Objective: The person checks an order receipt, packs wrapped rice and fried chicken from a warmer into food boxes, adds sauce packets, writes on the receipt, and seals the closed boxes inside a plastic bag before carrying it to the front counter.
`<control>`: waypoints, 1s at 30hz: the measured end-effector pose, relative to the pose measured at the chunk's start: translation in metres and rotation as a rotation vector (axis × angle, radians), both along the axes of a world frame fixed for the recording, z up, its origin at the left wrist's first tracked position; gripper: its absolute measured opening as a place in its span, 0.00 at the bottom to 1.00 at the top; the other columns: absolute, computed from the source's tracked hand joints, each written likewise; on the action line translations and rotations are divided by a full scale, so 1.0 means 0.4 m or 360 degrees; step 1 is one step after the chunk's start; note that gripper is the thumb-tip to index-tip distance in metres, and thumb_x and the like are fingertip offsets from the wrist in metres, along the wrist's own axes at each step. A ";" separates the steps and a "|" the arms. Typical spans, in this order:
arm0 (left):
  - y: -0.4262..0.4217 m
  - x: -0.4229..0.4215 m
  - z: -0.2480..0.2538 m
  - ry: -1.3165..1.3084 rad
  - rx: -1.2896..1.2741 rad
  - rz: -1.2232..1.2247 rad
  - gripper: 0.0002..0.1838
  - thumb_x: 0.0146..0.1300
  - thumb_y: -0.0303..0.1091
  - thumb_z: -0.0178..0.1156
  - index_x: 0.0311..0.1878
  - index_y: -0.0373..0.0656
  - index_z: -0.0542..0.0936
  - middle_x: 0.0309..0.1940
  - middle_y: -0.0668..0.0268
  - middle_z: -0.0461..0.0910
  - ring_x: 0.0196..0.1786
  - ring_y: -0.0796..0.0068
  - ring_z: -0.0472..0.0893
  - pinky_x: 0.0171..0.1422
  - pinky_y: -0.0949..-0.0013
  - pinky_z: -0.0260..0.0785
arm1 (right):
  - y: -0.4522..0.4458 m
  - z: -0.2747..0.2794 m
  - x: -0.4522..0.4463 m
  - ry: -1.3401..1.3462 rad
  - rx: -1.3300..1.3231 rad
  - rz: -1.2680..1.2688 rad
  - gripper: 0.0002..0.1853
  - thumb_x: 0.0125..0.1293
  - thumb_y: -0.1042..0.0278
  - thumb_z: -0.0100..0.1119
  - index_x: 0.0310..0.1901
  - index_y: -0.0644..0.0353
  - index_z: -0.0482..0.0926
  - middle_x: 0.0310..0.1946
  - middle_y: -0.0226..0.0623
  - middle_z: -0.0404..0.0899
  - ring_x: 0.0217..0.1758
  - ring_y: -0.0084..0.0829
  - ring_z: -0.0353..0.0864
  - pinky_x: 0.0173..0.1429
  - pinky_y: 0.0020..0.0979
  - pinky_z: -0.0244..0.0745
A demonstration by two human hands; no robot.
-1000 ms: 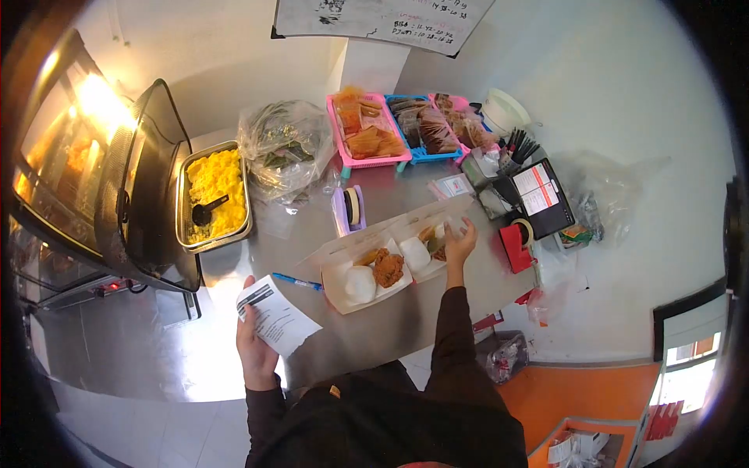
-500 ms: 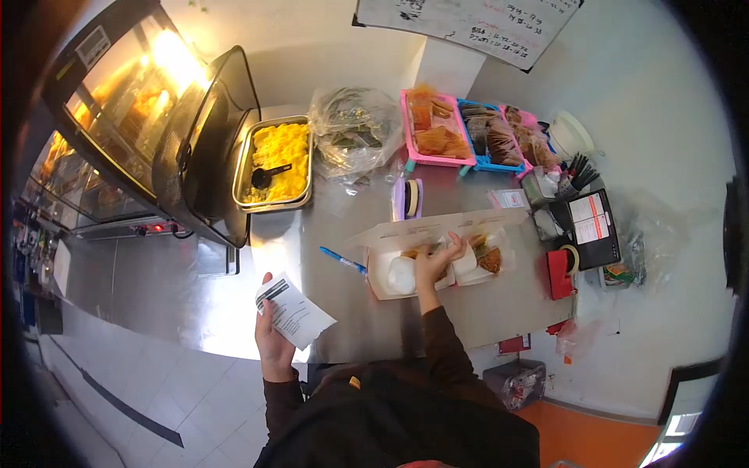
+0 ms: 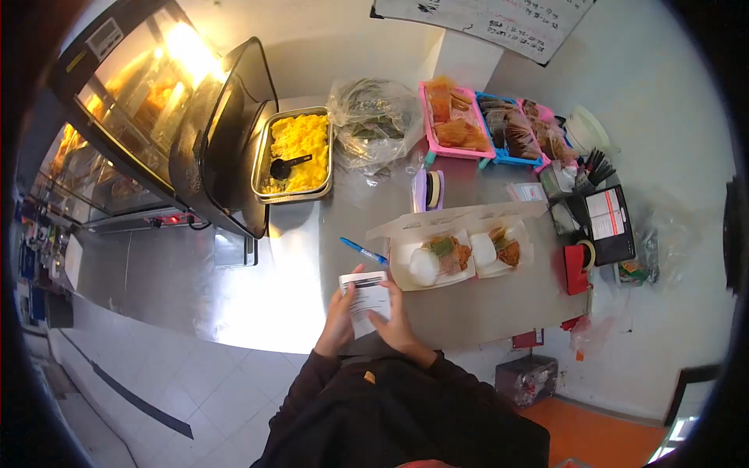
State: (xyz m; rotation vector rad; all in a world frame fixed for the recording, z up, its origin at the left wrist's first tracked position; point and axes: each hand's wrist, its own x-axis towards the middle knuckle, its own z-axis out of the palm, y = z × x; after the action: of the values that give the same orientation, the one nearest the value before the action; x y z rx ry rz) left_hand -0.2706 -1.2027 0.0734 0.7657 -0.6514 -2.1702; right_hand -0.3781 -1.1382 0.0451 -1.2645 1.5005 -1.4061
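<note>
"Two hands, one paper: what are the fingers doing?"

"Those of the left hand (image 3: 337, 318) are partly curled, with the thumb over the front of the printed slip (image 3: 365, 300). The right hand (image 3: 399, 326) pinches it from the other side, index finger along the edge and thumb across the front. Some fingertips are hidden behind it."

"Where is the slip?"

"Held at the near edge of the steel counter (image 3: 468, 316), in front of the dark apron (image 3: 374, 421)."

"Count what lies beyond."

"One blue pen (image 3: 363, 250), just beside two open food boxes (image 3: 437, 285) standing side by side. Each has one white mound; the right box shows fried pieces (image 3: 509, 253), the left one green and orange packets over brown food. Next, one purple-sided roll (image 3: 427, 191), one red tape dispenser (image 3: 576, 269) and one metal pan (image 3: 292, 196) of yellow food with one black scoop (image 3: 282, 167)."

"And farther?"

"One clear bag (image 3: 374, 129) of green leaves, then three baskets (image 3: 462, 152) in a row: pink, blue, pink."

"The room?"

"The counter shines at left, near a lit glass cabinet (image 3: 140, 101). Pale tiles (image 3: 226, 390) lie below; one whiteboard (image 3: 499, 23) hangs on the far wall."
</note>
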 end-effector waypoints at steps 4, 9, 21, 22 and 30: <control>-0.131 -0.078 -0.212 -0.0991 -0.1408 -0.0001 0.18 0.61 0.34 0.45 0.54 0.43 0.66 0.46 0.60 0.70 0.49 0.66 0.70 0.54 0.69 0.61 | 0.087 -0.004 -0.083 0.0192 0.0190 0.0004 0.21 0.51 0.77 0.56 0.49 0.60 0.67 0.43 0.43 0.71 0.47 0.37 0.72 0.51 0.29 0.66; -0.217 -0.077 -0.221 -0.2050 -0.2613 -0.0382 0.16 0.51 0.25 0.48 0.46 0.42 0.71 0.42 0.57 0.70 0.50 0.57 0.68 0.53 0.65 0.61 | 0.155 -0.065 -0.082 0.0378 0.0177 0.0211 0.24 0.50 0.77 0.57 0.52 0.58 0.67 0.43 0.46 0.70 0.46 0.40 0.72 0.50 0.32 0.66; -0.162 0.223 -0.248 -0.0295 -0.0304 0.0563 0.07 0.57 0.30 0.54 0.27 0.48 0.66 0.20 0.76 0.63 0.22 0.86 0.64 0.26 0.82 0.57 | -0.035 -0.197 0.034 0.1446 0.0307 0.0004 0.39 0.49 0.45 0.55 0.63 0.44 0.53 0.64 0.57 0.35 0.66 0.55 0.36 0.61 0.54 0.44; -0.128 0.209 -0.249 -0.0326 -0.0231 0.0636 0.06 0.58 0.32 0.51 0.27 0.47 0.66 0.22 0.74 0.66 0.23 0.85 0.65 0.26 0.81 0.58 | -0.034 -0.200 0.043 0.1441 0.0346 -0.0034 0.39 0.49 0.44 0.56 0.63 0.44 0.53 0.64 0.56 0.34 0.66 0.55 0.35 0.61 0.54 0.44; -0.048 0.114 -0.280 -0.0789 -0.1001 0.0503 0.05 0.54 0.21 0.53 0.31 0.40 0.68 0.30 0.68 0.70 0.30 0.82 0.70 0.36 0.80 0.61 | -0.026 -0.194 0.045 0.1510 0.0313 -0.0110 0.42 0.45 0.44 0.58 0.62 0.47 0.54 0.65 0.42 0.41 0.66 0.52 0.39 0.59 0.52 0.48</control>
State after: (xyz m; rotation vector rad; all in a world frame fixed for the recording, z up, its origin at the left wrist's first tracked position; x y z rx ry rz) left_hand -0.2251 -1.2219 -0.0385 0.9729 -1.2864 -1.3647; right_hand -0.3602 -1.1485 -0.0325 -1.8810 2.2266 -0.6439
